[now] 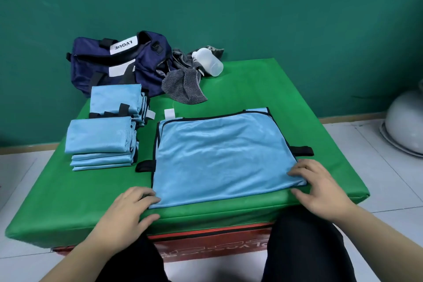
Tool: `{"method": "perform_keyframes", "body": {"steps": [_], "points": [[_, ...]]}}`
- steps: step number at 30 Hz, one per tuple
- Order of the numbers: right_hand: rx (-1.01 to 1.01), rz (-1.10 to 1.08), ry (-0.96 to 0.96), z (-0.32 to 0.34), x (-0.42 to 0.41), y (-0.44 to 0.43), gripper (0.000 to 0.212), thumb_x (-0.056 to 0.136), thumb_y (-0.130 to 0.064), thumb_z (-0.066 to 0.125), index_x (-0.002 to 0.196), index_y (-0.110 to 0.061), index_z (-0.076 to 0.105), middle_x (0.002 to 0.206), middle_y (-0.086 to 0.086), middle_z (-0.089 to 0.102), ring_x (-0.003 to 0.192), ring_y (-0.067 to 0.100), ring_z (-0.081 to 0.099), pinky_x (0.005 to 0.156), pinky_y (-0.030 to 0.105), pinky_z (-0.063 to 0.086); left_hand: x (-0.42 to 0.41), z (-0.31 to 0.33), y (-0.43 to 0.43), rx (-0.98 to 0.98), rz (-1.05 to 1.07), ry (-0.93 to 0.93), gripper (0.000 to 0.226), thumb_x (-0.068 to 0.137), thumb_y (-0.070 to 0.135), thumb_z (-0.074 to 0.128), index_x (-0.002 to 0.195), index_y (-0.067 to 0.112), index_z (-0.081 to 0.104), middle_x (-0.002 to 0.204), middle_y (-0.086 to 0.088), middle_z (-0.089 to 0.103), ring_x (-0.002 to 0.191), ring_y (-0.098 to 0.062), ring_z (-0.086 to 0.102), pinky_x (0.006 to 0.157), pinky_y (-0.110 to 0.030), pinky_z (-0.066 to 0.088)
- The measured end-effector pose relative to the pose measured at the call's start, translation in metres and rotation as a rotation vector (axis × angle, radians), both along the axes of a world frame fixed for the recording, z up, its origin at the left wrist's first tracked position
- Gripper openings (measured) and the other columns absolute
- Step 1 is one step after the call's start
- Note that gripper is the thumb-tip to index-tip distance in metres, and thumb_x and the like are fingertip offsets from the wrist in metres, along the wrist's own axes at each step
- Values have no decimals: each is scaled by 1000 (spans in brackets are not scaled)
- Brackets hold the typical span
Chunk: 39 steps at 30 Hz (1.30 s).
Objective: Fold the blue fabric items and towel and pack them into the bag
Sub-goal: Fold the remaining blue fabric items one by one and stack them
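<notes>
A light blue fabric item (219, 155) with dark trim and black strap loops lies flat on the green mat (286, 89). My left hand (128, 207) touches its near left corner with straight fingers. My right hand (320, 188) rests on its near right corner, fingers straight. Two stacks of folded blue items sit to the left, a near stack (100, 142) and a far stack (116, 101). The navy bag (119, 62) lies at the back left. A grey striped towel (183, 84) is crumpled beside it.
A translucent white bottle (208, 60) lies on the towel at the back. The mat covers a low red box (217, 242). A white rounded object (405, 126) sits on the tiled floor at right. A green wall stands behind.
</notes>
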State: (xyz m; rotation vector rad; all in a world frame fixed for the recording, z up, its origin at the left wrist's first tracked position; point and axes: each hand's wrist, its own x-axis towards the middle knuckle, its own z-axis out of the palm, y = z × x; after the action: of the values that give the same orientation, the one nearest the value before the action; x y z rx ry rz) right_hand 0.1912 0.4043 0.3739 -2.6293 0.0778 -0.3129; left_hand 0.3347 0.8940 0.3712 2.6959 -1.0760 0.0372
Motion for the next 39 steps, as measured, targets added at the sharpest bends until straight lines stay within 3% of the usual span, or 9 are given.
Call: {"method": "perform_keyframes", "body": {"steps": [4, 9, 14, 21, 24, 26, 33, 36, 39], "points": [[-65, -42, 7, -1, -3, -3, 34, 71, -12, 83, 102, -20, 71, 105, -11, 58, 108, 17, 55, 97, 45, 46, 0, -2, 6, -35, 13, -11, 41, 84, 56, 48, 111, 32, 69, 115, 25, 58, 108, -4, 57, 92, -30, 49], [-83, -34, 72, 3, 4, -12, 27, 75, -15, 81, 98, -24, 70, 95, -12, 63, 95, 14, 59, 90, 44, 51, 9, 1, 1, -99, -2, -7, 31, 83, 49, 52, 97, 29, 72, 104, 28, 59, 98, -3, 59, 90, -19, 42], [-15, -90, 68, 1, 0, -15, 30, 74, -5, 79, 92, -27, 68, 95, -10, 68, 91, 13, 63, 87, 37, 53, 8, 1, -1, -120, 109, -8, 17, 73, 31, 70, 90, 28, 73, 89, 21, 69, 87, 0, 58, 75, -19, 49], [-5, -128, 29, -11, 3, -14, 31, 72, -5, 78, 88, -29, 67, 94, -11, 67, 92, 15, 63, 85, 38, 53, 6, -2, -4, -142, 133, 27, 14, 72, 21, 79, 80, 28, 70, 95, 22, 71, 90, -5, 62, 76, -28, 53], [3, -131, 33, -13, 5, -16, 32, 71, -5, 77, 84, -31, 64, 93, -13, 66, 92, 13, 62, 84, 36, 52, 4, -4, -4, -154, 139, -15, 8, 76, 35, 66, 78, 28, 70, 95, 22, 71, 88, -5, 61, 77, -27, 53], [17, -135, 10, -15, 5, -15, 32, 70, -3, 78, 82, -29, 63, 93, -14, 66, 92, 13, 61, 84, 35, 51, 2, -8, -4, -167, 139, -40, 22, 76, 42, 52, 77, 28, 69, 96, 24, 69, 88, -4, 60, 78, -27, 52], [52, -151, 44, -6, 8, -6, 37, 70, -3, 77, 75, -34, 58, 90, -15, 65, 92, 11, 58, 82, 31, 46, 2, -7, -7, -174, 184, 8, 3, 74, 37, 61, 73, 33, 62, 97, 32, 60, 88, -2, 53, 77, -30, 49], [119, -206, 97, 3, 4, -8, 32, 72, -6, 75, 73, -34, 60, 89, -13, 66, 89, 10, 61, 80, 33, 50, 0, 4, -11, -155, 235, 112, 37, 73, 15, 79, 68, 40, 52, 95, 30, 64, 90, -6, 57, 78, -26, 46], [122, -230, 114, 20, -9, -14, 29, 71, -6, 74, 69, -32, 62, 88, -10, 67, 89, 14, 64, 79, 35, 51, -1, 11, -6, -139, 231, 168, 42, 72, 14, 79, 63, 43, 49, 87, 28, 66, 91, -2, 60, 78, -26, 49]]}}
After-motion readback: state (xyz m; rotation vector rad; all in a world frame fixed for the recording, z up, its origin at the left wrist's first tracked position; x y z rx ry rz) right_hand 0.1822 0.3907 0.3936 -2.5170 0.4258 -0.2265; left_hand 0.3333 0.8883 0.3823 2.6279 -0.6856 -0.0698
